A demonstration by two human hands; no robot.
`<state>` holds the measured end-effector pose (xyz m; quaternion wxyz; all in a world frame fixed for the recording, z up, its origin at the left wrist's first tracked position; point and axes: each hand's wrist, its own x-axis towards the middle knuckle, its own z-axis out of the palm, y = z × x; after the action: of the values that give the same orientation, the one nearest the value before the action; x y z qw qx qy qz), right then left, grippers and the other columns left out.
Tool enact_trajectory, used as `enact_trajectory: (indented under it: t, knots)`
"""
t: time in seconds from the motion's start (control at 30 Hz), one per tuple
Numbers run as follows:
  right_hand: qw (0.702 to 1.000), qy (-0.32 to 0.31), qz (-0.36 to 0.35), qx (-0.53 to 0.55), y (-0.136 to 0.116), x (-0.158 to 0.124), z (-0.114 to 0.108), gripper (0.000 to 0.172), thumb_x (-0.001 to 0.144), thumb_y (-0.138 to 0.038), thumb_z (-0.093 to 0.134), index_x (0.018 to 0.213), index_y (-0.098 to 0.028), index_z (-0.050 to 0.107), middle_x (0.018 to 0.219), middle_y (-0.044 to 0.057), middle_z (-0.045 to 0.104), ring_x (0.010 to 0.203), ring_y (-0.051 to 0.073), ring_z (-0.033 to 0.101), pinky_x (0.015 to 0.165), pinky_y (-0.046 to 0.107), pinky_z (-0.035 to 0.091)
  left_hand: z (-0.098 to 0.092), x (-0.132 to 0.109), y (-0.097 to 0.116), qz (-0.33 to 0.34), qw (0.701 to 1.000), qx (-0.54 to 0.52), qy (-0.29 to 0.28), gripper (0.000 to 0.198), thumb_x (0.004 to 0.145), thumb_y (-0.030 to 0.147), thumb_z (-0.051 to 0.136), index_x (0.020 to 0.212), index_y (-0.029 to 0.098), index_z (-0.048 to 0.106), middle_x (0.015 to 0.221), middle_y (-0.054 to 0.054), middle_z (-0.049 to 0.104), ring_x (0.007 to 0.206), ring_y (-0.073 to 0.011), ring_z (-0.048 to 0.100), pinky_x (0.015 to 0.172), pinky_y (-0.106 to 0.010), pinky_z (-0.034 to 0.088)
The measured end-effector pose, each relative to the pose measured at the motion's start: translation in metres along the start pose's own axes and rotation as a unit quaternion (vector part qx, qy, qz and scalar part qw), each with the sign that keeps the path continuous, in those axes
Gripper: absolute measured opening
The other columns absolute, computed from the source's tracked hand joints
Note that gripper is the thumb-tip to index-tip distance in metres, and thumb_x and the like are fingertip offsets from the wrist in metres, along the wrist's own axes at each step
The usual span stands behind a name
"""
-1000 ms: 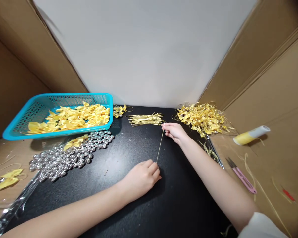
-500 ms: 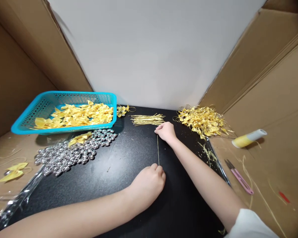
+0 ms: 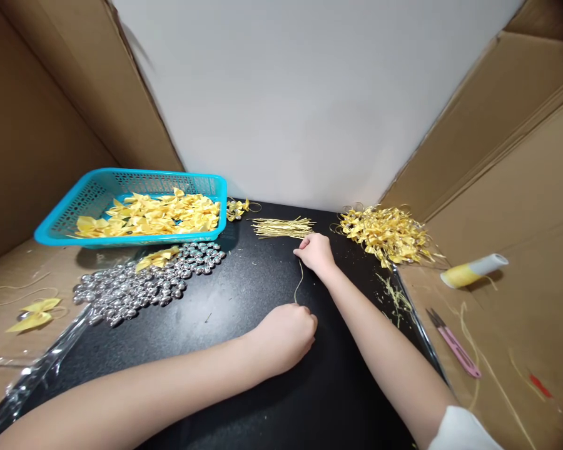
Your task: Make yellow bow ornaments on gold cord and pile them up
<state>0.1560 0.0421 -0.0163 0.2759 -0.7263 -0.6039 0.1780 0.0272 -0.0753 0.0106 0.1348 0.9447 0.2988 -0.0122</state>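
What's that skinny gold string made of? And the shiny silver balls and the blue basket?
The gold strand, pinched between left hand and right hand, looks like metallic cord or thin wire: it glints and bends softly. The silver beads look like mirror-plated plastic, or metal; they reflect sharply. The basket looks like moulded plastic: glossy turquoise mesh walls.
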Motion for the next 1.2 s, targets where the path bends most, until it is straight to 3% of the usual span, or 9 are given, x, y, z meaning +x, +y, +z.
enact_trajectory:
  t: [0.2,0.3,0.37,0.47,0.63,0.8,1.0,1.2]
  knots:
    - [1.0,-0.014,-0.02,-0.016,0.002,0.006,-0.001,0.012,0.063,-0.017,0.079,0.06,-0.017,0.068,0.067,0.004,0.07,0.062,0.014,0.064,0.062,0.024,0.048,-0.005,0.001,0.002,-0.025,0.999,-0.028,-0.008,0.012,0.081,0.025,0.066,0.081,0.014,0.065,0.075,-0.011,0.071,0.07,-0.0283,0.071,0.061,-0.034,0.056]
    - [0.997,-0.024,-0.068,-0.017,0.0,0.008,-0.006,0.005,0.075,-0.021,0.071,0.076,-0.016,0.073,0.07,0.003,0.07,0.063,0.014,0.063,0.064,0.024,0.048,-0.012,-0.001,0.0,-0.017,0.999,-0.044,-0.012,0.021,0.08,0.036,0.068,0.085,0.015,0.065,0.077,-0.009,0.071,0.069,-0.0275,0.07,0.058,-0.032,0.054]
    - [0.992,-0.031,-0.12,-0.019,0.0,0.006,-0.011,0.014,0.083,-0.02,0.061,0.088,-0.017,0.074,0.08,0.004,0.072,0.072,0.015,0.063,0.072,0.026,0.049,-0.017,-0.005,-0.005,-0.012,0.998,-0.058,0.001,0.024,0.081,0.039,0.065,0.089,0.016,0.066,0.079,-0.007,0.071,0.069,-0.0255,0.069,0.058,-0.031,0.052]
    - [0.978,-0.049,-0.2,-0.038,0.005,-0.003,-0.02,0.023,0.084,-0.015,0.056,0.091,-0.021,0.077,0.098,0.005,0.071,0.095,0.02,0.059,0.088,0.033,0.046,-0.019,-0.013,-0.017,0.012,0.996,-0.074,0.048,0.024,0.084,0.038,0.062,0.096,0.018,0.067,0.086,-0.007,0.069,0.076,-0.0226,0.067,0.065,-0.03,0.051]
    - [0.959,-0.069,-0.262,-0.087,0.027,-0.023,-0.03,0.03,0.081,-0.011,0.056,0.095,-0.026,0.078,0.117,0.006,0.066,0.109,0.025,0.05,0.097,0.044,0.04,0.0,-0.033,-0.032,0.134,0.98,-0.111,0.098,0.034,0.088,0.033,0.059,0.118,0.018,0.062,0.112,-0.009,0.066,0.096,-0.0221,0.061,0.086,-0.033,0.051]
    - [0.931,-0.071,-0.318,-0.161,0.041,-0.029,-0.032,0.037,0.084,-0.014,0.053,0.111,-0.029,0.074,0.13,0.005,0.061,0.113,0.027,0.047,0.097,0.046,0.038,0.022,-0.044,-0.03,0.168,0.973,-0.116,0.106,0.049,0.089,0.032,0.055,0.132,0.01,0.052,0.131,-0.014,0.06,0.117,-0.0268,0.055,0.104,-0.038,0.044]
    - [0.917,-0.046,-0.331,-0.218,0.041,-0.031,-0.028,0.037,0.086,-0.02,0.053,0.118,-0.026,0.071,0.135,0.009,0.058,0.115,0.03,0.046,0.096,0.047,0.037,0.031,-0.047,-0.029,0.186,0.97,-0.114,0.104,0.052,0.087,0.032,0.054,0.133,0.007,0.051,0.132,-0.016,0.06,0.112,-0.028,0.058,0.099,-0.038,0.048]
    - [0.931,-0.034,-0.313,-0.183,0.04,-0.032,-0.023,0.033,0.087,-0.02,0.053,0.114,-0.024,0.072,0.13,0.009,0.061,0.115,0.029,0.049,0.096,0.046,0.038,0.036,-0.051,-0.025,0.185,0.967,-0.113,0.132,0.05,0.087,0.029,0.054,0.132,0.009,0.051,0.13,-0.014,0.062,0.11,-0.0266,0.059,0.098,-0.037,0.048]
